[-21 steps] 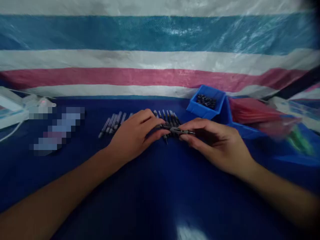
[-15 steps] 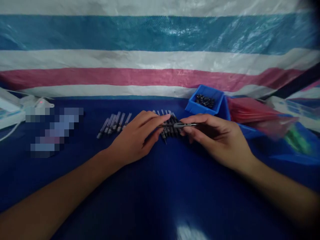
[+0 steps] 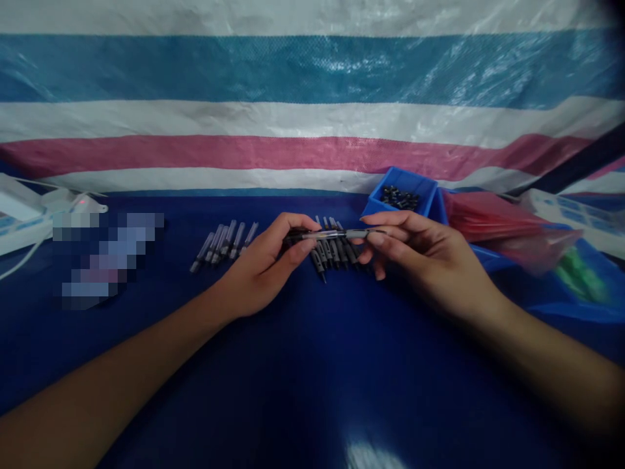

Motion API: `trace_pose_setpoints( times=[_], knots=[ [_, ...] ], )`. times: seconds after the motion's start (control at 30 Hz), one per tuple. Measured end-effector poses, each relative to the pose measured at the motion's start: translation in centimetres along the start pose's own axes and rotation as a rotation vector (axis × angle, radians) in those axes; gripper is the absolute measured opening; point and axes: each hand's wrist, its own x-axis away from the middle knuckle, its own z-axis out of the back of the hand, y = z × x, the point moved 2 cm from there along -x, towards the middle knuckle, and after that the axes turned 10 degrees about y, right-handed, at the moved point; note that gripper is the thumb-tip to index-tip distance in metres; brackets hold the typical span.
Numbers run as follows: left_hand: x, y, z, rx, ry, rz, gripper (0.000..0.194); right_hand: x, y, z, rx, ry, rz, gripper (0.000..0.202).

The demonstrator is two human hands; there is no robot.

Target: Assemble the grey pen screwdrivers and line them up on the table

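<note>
Level between both hands is a pen [image 3: 326,234], with a clear barrel on the left and a dark grey grip section on the right. My left hand [image 3: 266,264] is closed, pinching the barrel between thumb and fingertips. My right hand [image 3: 424,254] pinches the grip section with thumb and forefinger, its other fingers curled loosely below. Whether barrel and grip are fully joined, I cannot tell. Just behind and under the pen lie several dark pen parts [image 3: 329,254] in a row, partly hidden by my hands. Several clear pen barrels [image 3: 219,241] lie left of my left hand.
A blue bin [image 3: 398,195] of small black parts stands behind my right hand. Red plastic bags [image 3: 498,225] and a green packet [image 3: 583,273] lie to the right. White power strips [image 3: 73,208] are at the far left, near a blurred-out item [image 3: 112,257]. A striped tarp [image 3: 293,117] hangs behind.
A clear barrel now shows in my left hand, lined up with the grip section, where only a thin dark end showed before. My left fingers have drawn slightly left and closed more.
</note>
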Motion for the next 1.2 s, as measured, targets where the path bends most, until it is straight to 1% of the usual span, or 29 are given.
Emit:
trace_pose_setpoints(
  times=[0.07,0.13,0.23,0.33,0.37,0.43,0.5,0.57,0.63,0.73,0.8,0.9,0.93,1.03,1.07,1.1,1.13,1.2],
  knots=[
    [0.0,-0.2,-0.1,0.055,-0.011,0.046,0.03,-0.3,0.1,0.2,-0.063,0.009,-0.019,0.027],
    [-0.2,-0.4,-0.1,0.116,-0.017,0.091,0.029,-0.4,0.3,0.3,-0.072,-0.001,-0.016,0.027],
    [-0.5,-0.8,0.0,0.16,-0.022,0.132,0.027,-0.4,0.4,0.4,-0.058,-0.011,-0.003,0.028],
    [-0.5,-0.8,0.0,0.155,-0.034,0.142,0.027,-0.2,0.2,0.3,0.024,0.008,-0.011,0.028],
    [-0.5,-0.8,0.0,0.145,-0.037,0.145,0.027,-0.2,0.2,0.3,0.063,0.016,-0.017,0.034],
    [-0.3,-0.7,0.0,0.129,-0.045,0.166,0.028,0.0,0.0,0.2,0.141,0.031,-0.039,0.053],
    [-0.2,-0.7,-0.1,0.124,-0.051,0.187,0.03,0.1,0.1,0.2,0.199,0.025,-0.064,0.062],
    [-0.1,-0.7,-0.1,0.116,-0.044,0.198,0.032,0.1,0.1,0.1,0.175,0.008,-0.087,0.057],
    [-0.1,-0.8,0.0,0.098,-0.022,0.201,0.032,0.0,0.1,0.1,0.068,-0.008,-0.1,0.046],
    [-0.2,-0.9,0.0,0.096,0.005,0.217,0.034,-0.3,0.0,0.1,-0.048,-0.049,-0.088,0.047],
    [-0.2,-1.0,0.1,0.106,0.011,0.228,0.034,-0.4,0.0,0.2,-0.045,-0.069,-0.07,0.039],
    [-0.2,-1.1,0.1,0.112,0.004,0.207,0.033,-0.3,0.1,0.3,0.006,-0.069,-0.069,0.025],
    [-0.2,-1.1,0.1,0.113,0.001,0.197,0.032,-0.2,0.1,0.3,0.045,-0.074,-0.065,0.027],
    [-0.2,-1.1,0.1,0.117,-0.009,0.186,0.03,0.2,0.0,0.3,0.244,-0.113,-0.009,0.051],
    [-0.2,-1.0,0.1,0.117,-0.011,0.185,0.029,0.3,-0.1,0.3,0.293,-0.121,0.016,0.057],
    [-0.2,-1.0,0.0,0.116,-0.013,0.187,0.029,0.3,-0.1,0.3,0.308,-0.122,0.033,0.057],
    [-0.3,-1.0,0.0,0.115,-0.012,0.189,0.03,0.3,-0.1,0.3,0.287,-0.117,0.034,0.052],
    [-0.3,-1.1,0.1,0.121,-0.008,0.199,0.031,0.1,-0.1,0.3,0.166,-0.112,0.007,0.04]
  ],
)
